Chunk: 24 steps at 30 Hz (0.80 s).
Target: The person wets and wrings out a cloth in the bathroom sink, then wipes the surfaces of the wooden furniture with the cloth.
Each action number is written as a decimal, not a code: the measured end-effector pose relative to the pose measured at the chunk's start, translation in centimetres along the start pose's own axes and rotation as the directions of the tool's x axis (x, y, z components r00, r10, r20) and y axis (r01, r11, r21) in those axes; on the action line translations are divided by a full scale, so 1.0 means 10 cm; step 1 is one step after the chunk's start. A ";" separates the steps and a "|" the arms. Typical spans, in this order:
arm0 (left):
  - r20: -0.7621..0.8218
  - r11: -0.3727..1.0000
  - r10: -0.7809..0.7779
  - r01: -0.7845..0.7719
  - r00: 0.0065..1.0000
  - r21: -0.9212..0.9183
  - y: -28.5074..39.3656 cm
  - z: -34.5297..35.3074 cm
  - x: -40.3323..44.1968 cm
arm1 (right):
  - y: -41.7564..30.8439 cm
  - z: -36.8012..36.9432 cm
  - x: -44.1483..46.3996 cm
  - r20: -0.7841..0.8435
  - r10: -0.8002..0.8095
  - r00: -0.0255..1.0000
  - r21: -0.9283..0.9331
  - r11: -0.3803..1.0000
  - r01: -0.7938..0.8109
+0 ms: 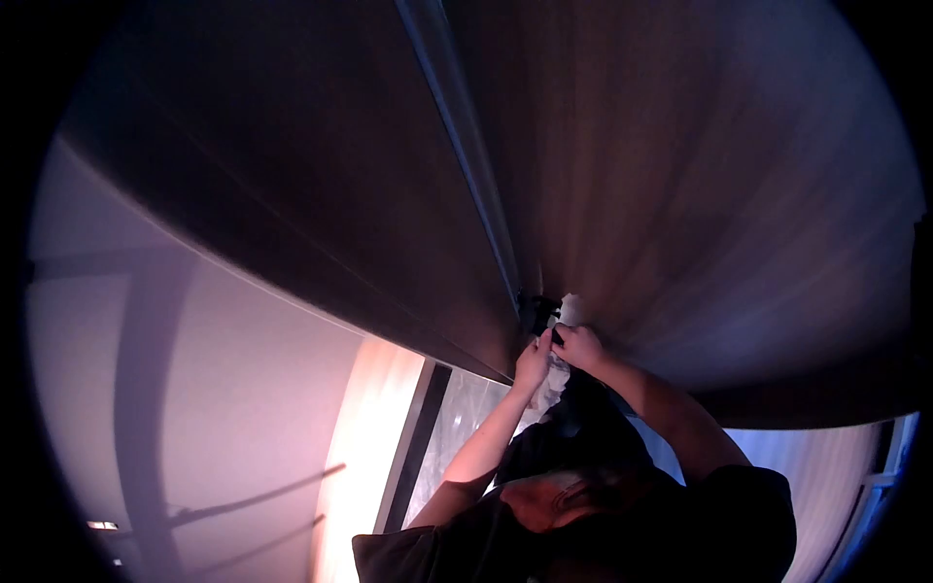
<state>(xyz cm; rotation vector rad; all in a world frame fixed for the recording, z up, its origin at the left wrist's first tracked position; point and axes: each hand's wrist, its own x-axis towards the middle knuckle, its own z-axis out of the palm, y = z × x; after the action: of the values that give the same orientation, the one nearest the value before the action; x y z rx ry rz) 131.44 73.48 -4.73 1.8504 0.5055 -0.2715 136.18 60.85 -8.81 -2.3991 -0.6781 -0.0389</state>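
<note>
We see 2 bare hands close together near the middle of the view. The right hand [580,348] has its grip closed on a small black piece [558,336], which sits between the 2 hands. The left hand [532,366] is just beside it, thumb near the piece; in this dim light we cannot tell whether its grip is clamped on anything. Just above the hands we find a black fitting [536,313] at the lower end of a metal strip [466,146], which runs slantwise along a broad dark panel [292,175]. White wrap [556,384] shows between the forearms. We see 2 black sleeves [753,496] below and a pale surface [233,389] at left.
</note>
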 end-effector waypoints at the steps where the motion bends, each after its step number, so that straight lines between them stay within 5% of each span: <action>1: 0.001 1.000 -0.016 0.016 1.000 0.012 -0.02 0.01 0.03 | 0.00 -0.01 0.01 -0.001 -0.014 1.000 -0.003 1.000 0.014; 8: -0.153 0.997 0.072 -0.073 0.986 -0.002 -0.04 0.08 0.05 | -0.38 -0.44 0.10 0.164 0.132 0.978 -0.142 0.984 -0.109; 12: -0.096 0.931 0.172 -0.194 0.980 -0.309 -0.11 0.05 0.08 | -0.58 -0.64 0.17 0.271 0.153 0.950 -0.169 0.979 -0.110; 16: -0.099 0.862 0.095 -0.132 0.991 -0.490 -0.01 -0.04 0.10 | -0.65 -0.58 0.30 0.292 0.166 0.942 -0.164 0.979 -0.122; 24: -0.091 0.897 0.116 -0.143 0.989 -0.418 -0.06 -0.05 0.18 | -0.63 -0.57 0.35 0.329 0.211 0.921 -0.148 0.974 -0.170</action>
<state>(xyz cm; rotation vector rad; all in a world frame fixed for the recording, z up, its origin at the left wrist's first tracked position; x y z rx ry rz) 132.70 74.52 -5.82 1.4600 0.4417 -0.0065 137.01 63.29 -0.02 -2.6030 -0.6045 0.4437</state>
